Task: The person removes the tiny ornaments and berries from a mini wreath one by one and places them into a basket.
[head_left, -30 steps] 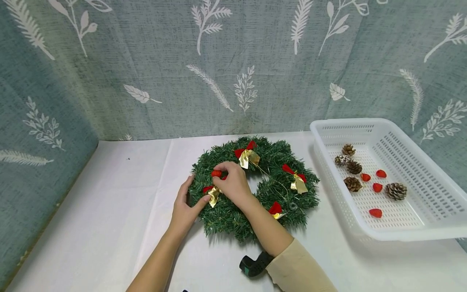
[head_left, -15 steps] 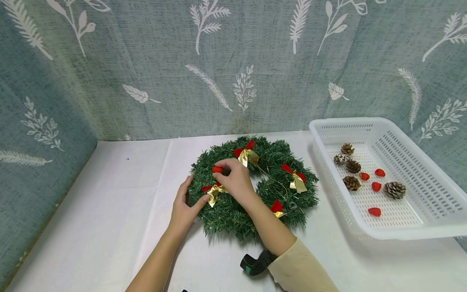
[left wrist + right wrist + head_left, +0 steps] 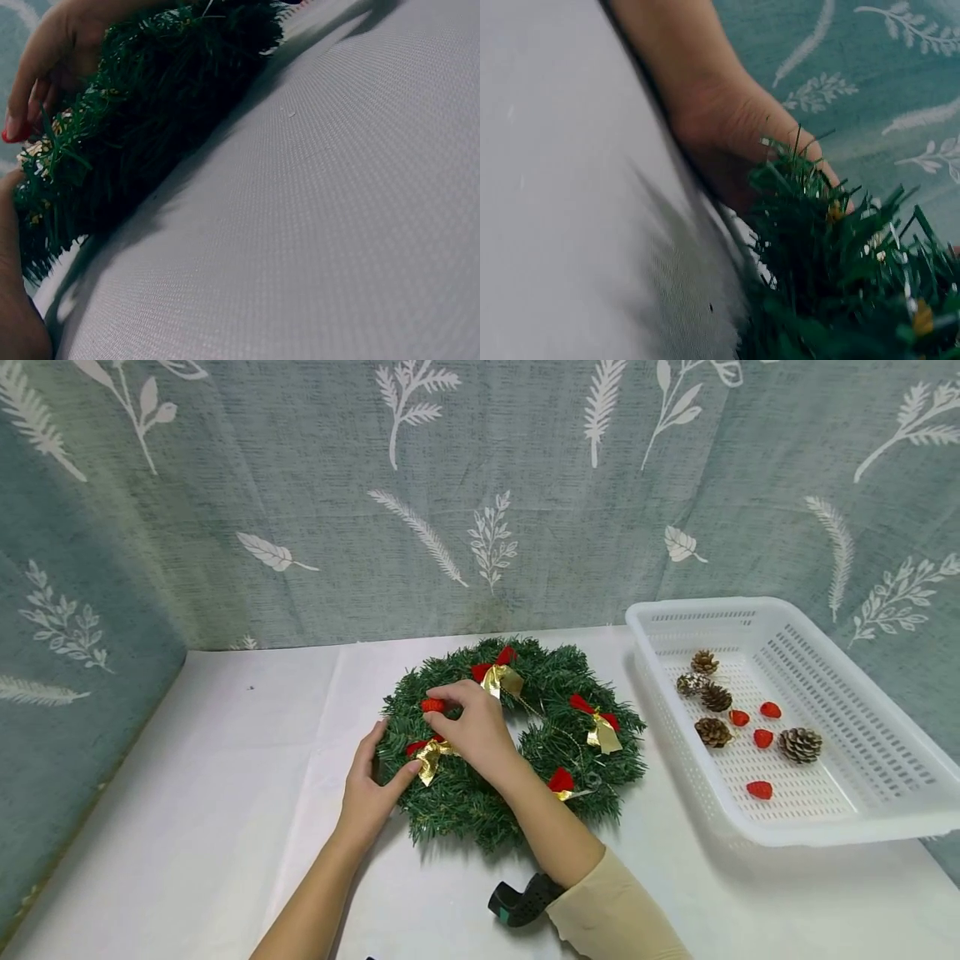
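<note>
A green wreath (image 3: 480, 802) lies on the white table, with several red and gold bows spaced around it. My left hand (image 3: 369, 793) grips its left side, thumb on top beside a bow (image 3: 429, 755) and fingers at the outer edge, partly hidden. Between thumb and fingertips my right hand (image 3: 474, 727) pinches a small red strawberry-like ornament (image 3: 432, 704) over the wreath's left part, just beyond that bow. Whether the ornament touches the greenery, I cannot tell. In the right wrist view, my left hand (image 3: 727, 135) is against the wreath edge.
At the right stands a white perforated basket (image 3: 832, 827) holding several pinecones (image 3: 799, 745) and several red strawberry-like pieces (image 3: 759, 790). A gold cord (image 3: 566, 735) runs over the wreath. Patterned grey-green cloth (image 3: 337, 585) closes off the back and sides.
My right hand has risen slightly with the red ornament, away from the left bow, whose right half now shows more. My left hand keeps its grip. The head view has shifted a little.
</note>
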A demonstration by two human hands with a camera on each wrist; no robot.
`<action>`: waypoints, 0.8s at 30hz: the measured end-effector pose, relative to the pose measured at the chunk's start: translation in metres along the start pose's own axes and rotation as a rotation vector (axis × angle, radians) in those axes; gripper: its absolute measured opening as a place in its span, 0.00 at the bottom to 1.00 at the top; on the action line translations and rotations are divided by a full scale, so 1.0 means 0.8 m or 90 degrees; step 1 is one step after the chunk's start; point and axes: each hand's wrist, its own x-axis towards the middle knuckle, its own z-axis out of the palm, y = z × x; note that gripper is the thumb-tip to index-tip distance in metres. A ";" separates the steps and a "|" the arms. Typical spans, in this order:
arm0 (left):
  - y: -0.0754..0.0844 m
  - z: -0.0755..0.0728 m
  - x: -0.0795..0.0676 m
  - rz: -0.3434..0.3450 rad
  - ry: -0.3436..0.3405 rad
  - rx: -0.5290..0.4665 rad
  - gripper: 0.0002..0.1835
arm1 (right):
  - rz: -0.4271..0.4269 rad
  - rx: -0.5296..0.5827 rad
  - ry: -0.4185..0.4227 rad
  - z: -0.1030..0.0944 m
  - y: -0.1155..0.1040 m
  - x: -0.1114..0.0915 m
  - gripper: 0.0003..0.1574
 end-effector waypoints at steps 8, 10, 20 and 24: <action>-0.002 -0.001 0.002 0.002 -0.001 -0.007 0.41 | -0.004 -0.024 0.001 -0.014 -0.010 -0.005 0.19; -0.002 -0.001 0.002 0.002 -0.001 -0.006 0.41 | 0.004 -0.021 -0.002 -0.018 -0.011 -0.008 0.19; -0.002 -0.001 0.001 0.002 0.001 0.003 0.41 | -0.030 -0.059 0.001 -0.042 -0.026 -0.027 0.16; -0.001 0.000 0.001 0.003 0.002 0.003 0.40 | -0.038 -0.066 0.009 -0.052 -0.030 -0.034 0.16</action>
